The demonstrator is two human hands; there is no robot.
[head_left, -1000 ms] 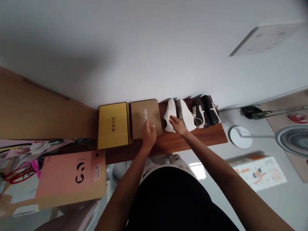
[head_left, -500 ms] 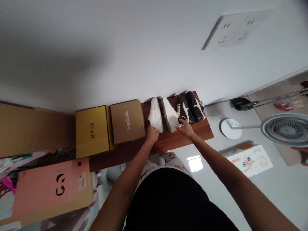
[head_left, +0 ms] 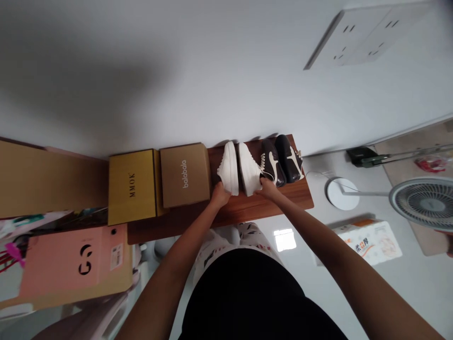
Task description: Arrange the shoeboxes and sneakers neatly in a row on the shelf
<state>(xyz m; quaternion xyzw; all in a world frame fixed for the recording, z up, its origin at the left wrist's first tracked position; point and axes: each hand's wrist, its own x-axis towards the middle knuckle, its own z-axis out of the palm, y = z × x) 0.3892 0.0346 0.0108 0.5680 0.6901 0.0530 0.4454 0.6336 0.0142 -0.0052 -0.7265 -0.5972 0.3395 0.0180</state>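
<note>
Two white sneakers stand side by side on a dark wooden shelf top, toes toward the wall. My left hand is closed on the heel of the left white sneaker. The heel of the right one is gripped by my right hand; its fingertips are partly hidden. Just right of them sits a pair of dark brown sneakers with cream trim and laces. A brown shoebox marked balabala stands close to the left sneaker.
A yellow MMOK box is beside the brown one. Lower left is a pink-topped carton. On the floor to the right are a fan and a white package. A socket plate is on the wall.
The view has shifted slightly. The two white sneakers sit a little closer together, and both my hands stay at their heels.
</note>
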